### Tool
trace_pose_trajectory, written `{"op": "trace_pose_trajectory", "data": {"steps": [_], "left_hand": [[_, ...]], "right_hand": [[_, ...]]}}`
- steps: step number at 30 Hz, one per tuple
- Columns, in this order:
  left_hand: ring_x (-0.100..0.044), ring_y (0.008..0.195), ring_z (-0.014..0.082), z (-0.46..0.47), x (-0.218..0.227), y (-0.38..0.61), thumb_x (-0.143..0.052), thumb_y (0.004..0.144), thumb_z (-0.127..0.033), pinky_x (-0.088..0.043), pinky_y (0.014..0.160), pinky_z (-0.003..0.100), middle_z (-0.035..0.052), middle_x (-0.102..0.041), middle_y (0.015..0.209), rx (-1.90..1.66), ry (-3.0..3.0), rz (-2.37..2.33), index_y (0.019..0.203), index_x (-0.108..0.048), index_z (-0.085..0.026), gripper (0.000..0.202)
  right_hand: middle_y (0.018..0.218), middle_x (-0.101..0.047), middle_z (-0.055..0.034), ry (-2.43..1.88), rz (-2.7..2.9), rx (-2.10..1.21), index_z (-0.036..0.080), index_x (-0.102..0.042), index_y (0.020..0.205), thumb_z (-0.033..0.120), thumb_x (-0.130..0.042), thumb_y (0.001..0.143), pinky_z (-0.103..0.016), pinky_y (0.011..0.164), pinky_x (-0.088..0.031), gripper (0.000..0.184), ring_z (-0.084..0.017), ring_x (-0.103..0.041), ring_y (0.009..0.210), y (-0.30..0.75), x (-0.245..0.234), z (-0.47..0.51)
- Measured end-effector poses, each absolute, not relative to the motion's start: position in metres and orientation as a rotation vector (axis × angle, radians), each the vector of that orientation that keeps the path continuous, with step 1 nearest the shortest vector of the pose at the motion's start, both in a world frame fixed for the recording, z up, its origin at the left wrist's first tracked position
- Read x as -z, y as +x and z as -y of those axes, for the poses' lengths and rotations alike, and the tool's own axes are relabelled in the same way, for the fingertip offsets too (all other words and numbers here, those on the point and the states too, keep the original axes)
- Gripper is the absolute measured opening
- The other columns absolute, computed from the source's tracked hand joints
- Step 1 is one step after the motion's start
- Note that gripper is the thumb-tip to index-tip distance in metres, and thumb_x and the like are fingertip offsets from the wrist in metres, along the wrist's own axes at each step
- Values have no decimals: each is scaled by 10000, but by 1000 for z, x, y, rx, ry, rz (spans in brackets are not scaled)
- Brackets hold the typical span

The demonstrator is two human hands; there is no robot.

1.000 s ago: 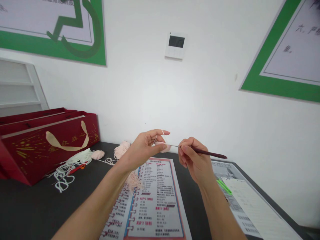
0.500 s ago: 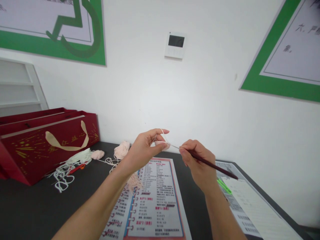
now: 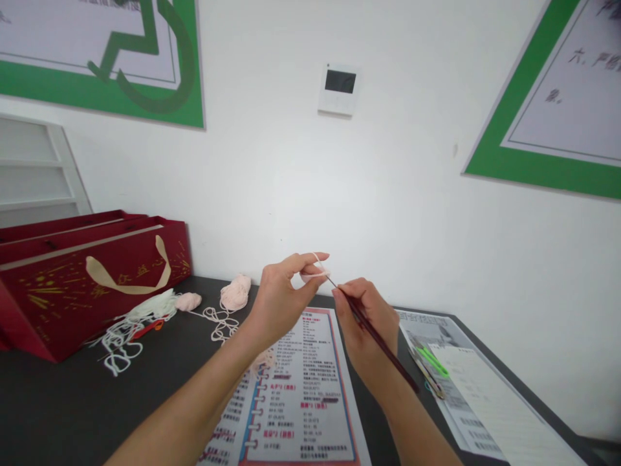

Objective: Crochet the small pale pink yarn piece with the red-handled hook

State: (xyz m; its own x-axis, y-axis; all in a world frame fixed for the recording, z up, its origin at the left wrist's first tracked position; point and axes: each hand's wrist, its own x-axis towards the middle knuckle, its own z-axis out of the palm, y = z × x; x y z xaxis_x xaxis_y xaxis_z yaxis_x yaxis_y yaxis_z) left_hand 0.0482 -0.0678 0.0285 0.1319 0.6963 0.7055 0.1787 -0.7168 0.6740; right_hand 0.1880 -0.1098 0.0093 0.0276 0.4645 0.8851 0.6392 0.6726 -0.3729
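Note:
Near the middle of the view, my left hand (image 3: 286,291) pinches a small pale pink crochet piece (image 3: 315,274) between thumb and fingers. A strand of yarn (image 3: 319,260) loops over its raised index finger. My right hand (image 3: 366,327) grips a crochet hook (image 3: 383,346) with a dark red handle, like a pen. The hook's thin metal tip meets the crochet piece at my left fingertips; whether it is inside a stitch is too small to tell. Below both hands lies a printed pattern sheet (image 3: 310,388), with loose pink yarn (image 3: 263,364) on it beside my left forearm.
A red gift bag (image 3: 121,278) stands on the dark table at left. By it are white yarn (image 3: 121,346), an orange-red tool (image 3: 149,329), and pink yarn balls (image 3: 236,292). At right, papers (image 3: 490,388) hold a green clip-like item (image 3: 433,361). A white wall rises behind.
My right hand has moved left and down, closer to my left hand. The hook now slants more steeply, its handle end lower. More of the green item and papers shows.

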Motion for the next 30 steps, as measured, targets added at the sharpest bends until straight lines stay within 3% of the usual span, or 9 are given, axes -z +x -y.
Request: {"op": "trace_pose_trajectory", "data": {"steps": [6, 10, 15, 19, 26, 28, 30], "left_hand": [[-636, 767, 132, 66, -31, 46, -679, 787, -167, -470, 871, 327, -18, -679, 740, -1351, 1824, -620, 1114, -669, -180, 328], [-610, 678, 106, 61, -28, 49, -729, 755, -203, -469, 780, 302, -36, -650, 717, -1073, 1429, -441, 1167, -641, -187, 421], [-583, 664, 108, 61, -25, 58, -729, 750, -215, -455, 793, 301, -37, -630, 670, -1220, 1357, -504, 1161, -635, -141, 428], [-584, 729, 130, 60, -27, 53, -718, 761, -228, -453, 826, 316, -25, -624, 713, -1359, 1500, -571, 1153, -639, -151, 407], [-590, 823, 146, 57, -30, 42, -663, 814, -224, -404, 948, 346, -23, -602, 741, -1431, 1772, -646, 1110, -655, -174, 300], [-600, 849, 152, 57, -30, 41, -645, 829, -217, -394, 972, 352, -19, -608, 749, -1455, 1852, -666, 1106, -657, -179, 280], [-612, 857, 157, 58, -30, 40, -634, 835, -214, -394, 984, 363, -18, -617, 749, -1459, 1897, -670, 1099, -656, -182, 266]], "right_hand": [[779, -605, -6, -662, 1835, 338, 217, -531, 902, 81, -556, 873, -218, 572, -458, 140, -115, -578, 665, 204, -4, 89], [785, -644, -33, -495, 1854, 531, 238, -579, 954, 52, -564, 843, -252, 537, -465, 217, -145, -581, 651, 215, 1, 75], [725, -643, -45, -676, 1794, 749, 227, -590, 911, 73, -563, 847, -266, 526, -446, 169, -155, -569, 615, 207, 6, 76], [726, -618, -21, -799, 1729, 396, 223, -570, 837, 130, -538, 884, -256, 571, -454, 109, -139, -570, 631, 198, 0, 91], [522, -441, 74, -824, 1382, -489, 207, -550, 733, 307, -579, 892, -224, 428, -331, 189, -88, -400, 438, 198, -10, 101], [493, -433, 79, -821, 1351, -620, 207, -530, 714, 334, -570, 896, -220, 399, -315, 226, -87, -387, 410, 200, -12, 102], [499, -441, 75, -872, 1440, -543, 207, -538, 724, 320, -573, 895, -226, 411, -320, 208, -90, -398, 422, 203, -16, 104]]}}
